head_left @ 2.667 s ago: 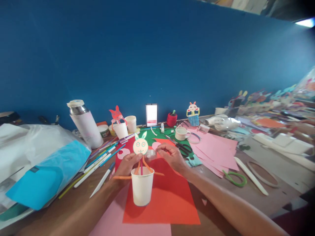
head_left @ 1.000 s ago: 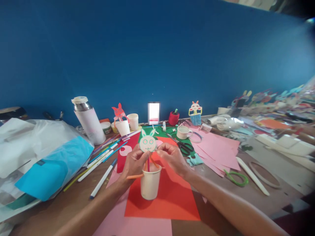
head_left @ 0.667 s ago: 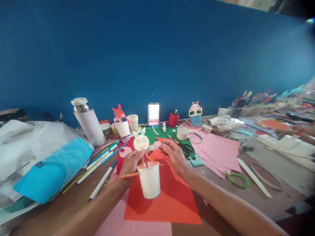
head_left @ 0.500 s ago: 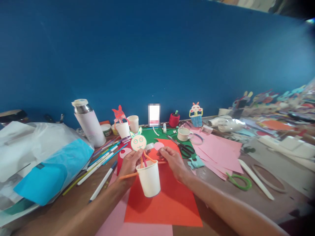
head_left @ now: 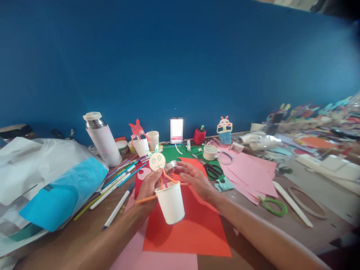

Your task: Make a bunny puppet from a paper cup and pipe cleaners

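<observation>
My left hand (head_left: 149, 184) pinches the lower part of a round paper bunny face (head_left: 156, 161) with green-edged ears. Below the face, orange and dark pink pipe cleaners (head_left: 168, 174) run into a white paper cup (head_left: 171, 204). The cup leans slightly above a red-orange sheet (head_left: 194, 228), and one orange pipe cleaner sticks out to its left. My right hand (head_left: 196, 180) is stretched out behind the cup with fingers apart. Its fingertips are at the edge of a small tape roll (head_left: 171, 165); whether they grip it is unclear.
Black scissors (head_left: 213, 170) and a pale mug (head_left: 210, 152) lie behind my right hand. Pink sheets (head_left: 250, 170) spread to the right. Markers (head_left: 119, 206) and a white flask (head_left: 104, 142) are at left, beside a plastic bag (head_left: 56, 176). Finished bunny cups (head_left: 225, 137) stand by the wall.
My right hand has opened and reached left to the tape roll. The pink paper circle at its fingertips is no longer visible. My left hand and the cup have barely moved.
</observation>
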A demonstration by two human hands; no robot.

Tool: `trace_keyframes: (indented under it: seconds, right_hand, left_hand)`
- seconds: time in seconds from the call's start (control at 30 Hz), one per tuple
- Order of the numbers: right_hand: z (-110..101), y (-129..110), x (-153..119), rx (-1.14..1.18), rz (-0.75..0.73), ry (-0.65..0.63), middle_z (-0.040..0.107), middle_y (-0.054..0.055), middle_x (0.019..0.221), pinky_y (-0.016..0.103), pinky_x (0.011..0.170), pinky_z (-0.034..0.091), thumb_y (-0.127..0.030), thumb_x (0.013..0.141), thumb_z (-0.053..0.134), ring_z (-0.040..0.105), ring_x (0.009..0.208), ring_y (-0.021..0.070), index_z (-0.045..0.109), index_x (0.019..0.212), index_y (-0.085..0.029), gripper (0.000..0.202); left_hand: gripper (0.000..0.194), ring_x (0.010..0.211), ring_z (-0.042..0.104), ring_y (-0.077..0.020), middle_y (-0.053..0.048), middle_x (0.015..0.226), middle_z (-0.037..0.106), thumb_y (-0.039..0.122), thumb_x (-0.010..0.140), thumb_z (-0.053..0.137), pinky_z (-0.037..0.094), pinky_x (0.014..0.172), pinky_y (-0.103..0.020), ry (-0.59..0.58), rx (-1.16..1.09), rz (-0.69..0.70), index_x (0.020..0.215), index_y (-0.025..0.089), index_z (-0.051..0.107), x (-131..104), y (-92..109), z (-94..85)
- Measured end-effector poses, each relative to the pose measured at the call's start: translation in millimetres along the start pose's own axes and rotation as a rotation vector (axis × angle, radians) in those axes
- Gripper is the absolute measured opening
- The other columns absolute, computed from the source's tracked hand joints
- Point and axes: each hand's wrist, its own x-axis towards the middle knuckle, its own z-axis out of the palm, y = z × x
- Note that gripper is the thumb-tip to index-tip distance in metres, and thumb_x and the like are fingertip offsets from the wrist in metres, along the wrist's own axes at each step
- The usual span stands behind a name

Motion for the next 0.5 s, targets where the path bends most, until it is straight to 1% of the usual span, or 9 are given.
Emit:
trace_keyframes:
  seconds: [0.1,0.23,0.3,0.4,0.5]
  right_hand:
    - [-6,-3,2,0.043,0.017,-0.084,0.056,0.005,0.114,0.035,0.091,0.036,-0.025,0.077,0.055,0.05,0.107,0.0175,0.048,0.116,-0.025,0.04]
    - [-17,-4,6,0.116,0.102,-0.152,0.056,0.006,0.114,0.035,0.089,0.037,-0.024,0.075,0.058,0.053,0.104,0.0176,0.048,0.116,-0.025,0.042]
    - [-18,-2,7,0.147,0.104,-0.133,0.058,0.006,0.111,0.035,0.088,0.038,-0.024,0.074,0.059,0.055,0.1,0.0171,0.05,0.114,-0.024,0.041]
    - [-13,5,8,0.193,0.075,-0.034,0.062,0.004,0.098,0.034,0.084,0.042,-0.024,0.073,0.061,0.059,0.088,0.0157,0.052,0.11,-0.022,0.038]
    - [-5,9,9,0.242,0.035,0.051,0.065,0.003,0.087,0.032,0.077,0.045,-0.023,0.072,0.062,0.062,0.077,0.0149,0.053,0.104,-0.02,0.033]
  left_hand:
    - [0.017,0.097,0.059,-0.025,-0.011,0.096,0.067,0.028,0.071,0.059,0.042,0.087,-0.038,-0.034,-0.028,-0.027,0.077,0.012,0.062,0,-2,-2.0]
    - [0.019,0.097,0.059,-0.0256,-0.012,0.095,0.067,0.028,0.072,0.06,0.042,0.088,-0.039,-0.081,-0.018,-0.026,0.079,0.01,0.063,2,-7,-7.0]
    - [0.019,0.095,0.06,-0.0248,-0.011,0.091,0.068,0.028,0.073,0.059,0.043,0.086,-0.038,-0.094,-0.011,-0.029,0.078,0.011,0.063,2,-8,-7.3]
    - [0.019,0.085,0.063,-0.0212,-0.007,0.082,0.069,0.03,0.073,0.059,0.046,0.078,-0.032,-0.099,0.029,-0.049,0.078,0.012,0.063,0,-8,-4.8]
    - [0.017,0.074,0.064,-0.0181,-0.004,0.074,0.069,0.03,0.071,0.06,0.048,0.068,-0.027,-0.066,0.087,-0.046,0.073,0.013,0.063,-4,-7,-1.4]
